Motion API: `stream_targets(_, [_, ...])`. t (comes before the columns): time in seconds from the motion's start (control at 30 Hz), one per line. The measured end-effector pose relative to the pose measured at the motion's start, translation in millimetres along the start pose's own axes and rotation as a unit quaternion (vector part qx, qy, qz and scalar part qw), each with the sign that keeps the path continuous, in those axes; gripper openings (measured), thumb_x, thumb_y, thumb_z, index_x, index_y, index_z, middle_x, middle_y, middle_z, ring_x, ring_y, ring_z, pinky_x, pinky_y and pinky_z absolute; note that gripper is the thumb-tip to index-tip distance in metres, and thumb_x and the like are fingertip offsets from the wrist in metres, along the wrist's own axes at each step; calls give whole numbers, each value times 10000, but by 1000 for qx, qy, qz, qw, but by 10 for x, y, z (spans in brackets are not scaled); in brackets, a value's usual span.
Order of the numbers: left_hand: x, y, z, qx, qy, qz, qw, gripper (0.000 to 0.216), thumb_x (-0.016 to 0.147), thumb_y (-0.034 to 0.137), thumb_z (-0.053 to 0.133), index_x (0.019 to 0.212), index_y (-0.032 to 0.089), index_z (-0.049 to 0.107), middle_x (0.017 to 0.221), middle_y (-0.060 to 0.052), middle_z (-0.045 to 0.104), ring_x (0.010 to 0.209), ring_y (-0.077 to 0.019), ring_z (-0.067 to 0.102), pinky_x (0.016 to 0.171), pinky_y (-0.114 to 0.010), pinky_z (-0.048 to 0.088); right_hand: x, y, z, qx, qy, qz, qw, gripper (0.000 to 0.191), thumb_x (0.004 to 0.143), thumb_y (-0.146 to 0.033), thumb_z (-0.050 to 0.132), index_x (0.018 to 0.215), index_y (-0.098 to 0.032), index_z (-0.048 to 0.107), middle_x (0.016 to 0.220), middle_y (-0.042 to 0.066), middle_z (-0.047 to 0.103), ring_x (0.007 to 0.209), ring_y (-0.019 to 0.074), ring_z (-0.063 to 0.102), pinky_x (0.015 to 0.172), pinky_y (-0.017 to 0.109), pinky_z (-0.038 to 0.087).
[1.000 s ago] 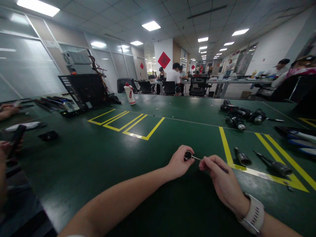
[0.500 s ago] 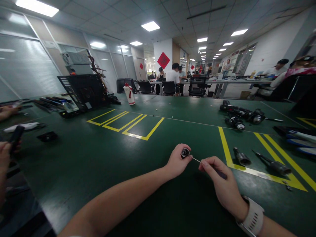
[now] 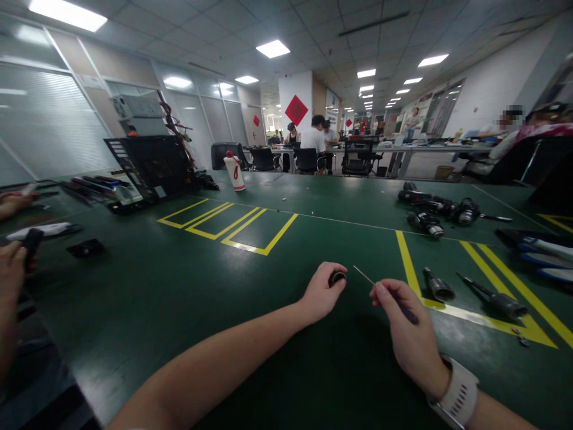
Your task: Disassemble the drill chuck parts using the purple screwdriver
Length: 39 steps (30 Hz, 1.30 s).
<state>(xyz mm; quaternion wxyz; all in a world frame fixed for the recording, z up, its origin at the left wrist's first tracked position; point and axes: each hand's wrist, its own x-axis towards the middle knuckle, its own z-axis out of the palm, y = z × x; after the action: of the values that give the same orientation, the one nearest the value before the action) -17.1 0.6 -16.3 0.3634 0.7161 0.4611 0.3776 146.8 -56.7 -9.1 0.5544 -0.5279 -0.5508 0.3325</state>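
My left hand (image 3: 323, 292) is closed round a small dark cylindrical metal part (image 3: 338, 277), whose round rim faces the right; most of it is hidden by the fingers. My right hand (image 3: 405, 319) grips a thin screwdriver (image 3: 364, 275) with a dark handle, its slim shaft slanting up and left. The tip is a short way right of the part, apart from it. Right of my right hand lie a dark metal cup-ended piece (image 3: 439, 286) and a longer one with a thin rod (image 3: 496, 298). Several tiny metal bits (image 3: 521, 339) are close by.
Black power tools (image 3: 430, 209) lie at the back right, near blue-and-white items (image 3: 548, 257). A white bottle (image 3: 235, 172) and an open computer case (image 3: 156, 167) stand farther back. Another person's hand (image 3: 11, 269) holds a dark object at the left edge. Yellow tape marks the green table (image 3: 179, 280).
My right hand has drawn the screwdriver to the right, so its tip has come away from the metal part. My left hand has turned the part slightly, showing less of its opening.
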Motion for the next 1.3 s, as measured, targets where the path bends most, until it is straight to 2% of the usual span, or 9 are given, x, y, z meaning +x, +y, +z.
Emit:
stream_targets(0.17, [-33, 97, 7, 63, -55, 63, 994, 219, 839, 151, 530, 1047, 193, 582, 1069, -39, 567, 947, -157, 543, 826, -308, 471, -15, -13, 11, -27, 16, -28, 999, 211, 856, -405, 533, 911, -211, 596, 856, 51, 618, 774, 219, 586, 608, 316, 480])
stream_targets(0.27, [-23, 122, 32, 85, -63, 94, 990, 210, 837, 162, 540, 1038, 189, 596, 1052, -39, 584, 925, -150, 557, 812, -288, 474, -51, -87, 30, -42, 3, -66, 997, 195, 859, -390, 529, 868, -212, 607, 797, 36, 617, 705, 200, 583, 575, 299, 471])
stream_targets(0.43, [106, 222, 129, 169, -90, 115, 975, 192, 834, 204, 543, 1013, 182, 609, 1003, -48, 605, 927, -181, 571, 812, -309, 471, -4, -224, -3, -68, -3, -134, 989, 187, 867, -383, 505, 849, -225, 604, 817, 34, 608, 753, 203, 580, 666, 322, 470])
stream_targets(0.57, [251, 429, 344, 230, -158, 165, 946, 294, 842, 225, 519, 1133, 200, 552, 1077, -58, 596, 906, -192, 598, 769, -309, 486, 250, -297, -198, -196, 48, -164, 966, 234, 870, -419, 451, 853, -223, 578, 822, 42, 616, 758, 205, 591, 665, 321, 470])
stream_targets(0.7, [374, 572, 669, 283, -205, 217, 911, 296, 860, 237, 477, 1138, 156, 539, 1089, -91, 612, 934, -228, 607, 737, -326, 500, 627, -253, -538, -297, 78, -140, 941, 199, 822, -390, 476, 807, -216, 569, 807, 76, 627, 755, 244, 589, 654, 354, 445])
stream_targets(0.8, [438, 588, 873, 298, -210, 251, 897, 286, 856, 233, 483, 1124, 152, 538, 1077, -102, 628, 945, -232, 607, 748, -343, 500, 863, -109, -813, -390, 61, -118, 911, 119, 780, -286, 481, 777, -213, 575, 859, 114, 648, 824, 290, 591, 674, 382, 420])
stream_targets(0.93, [467, 592, 975, 299, -213, 258, 894, 213, 848, 264, 518, 1018, 146, 567, 1028, -82, 649, 947, -207, 593, 840, -352, 473, 1009, 140, -1048, -475, -7, -67, 877, 126, 770, -262, 490, 694, -220, 581, 705, 95, 664, 656, 278, 612, 556, 358, 383])
stream_targets(1.1, [417, 603, 980, 321, -177, 261, 893, 251, 864, 299, 497, 1036, 122, 543, 1056, -100, 614, 925, -210, 576, 788, -342, 482, 999, 328, -1072, -513, -71, -29, 855, 121, 754, -292, 524, 661, -223, 556, 683, 80, 657, 589, 260, 615, 493, 328, 361])
stream_targets(1.3, [361, 570, 1032, 366, -136, 296, 872, 267, 881, 330, 477, 998, 100, 544, 1035, -113, 608, 864, -215, 570, 716, -338, 486, 979, 422, -1060, -510, -84, -19, 856, 101, 746, -297, 523, 676, -224, 519, 739, 96, 643, 651, 273, 622, 534, 344, 382])
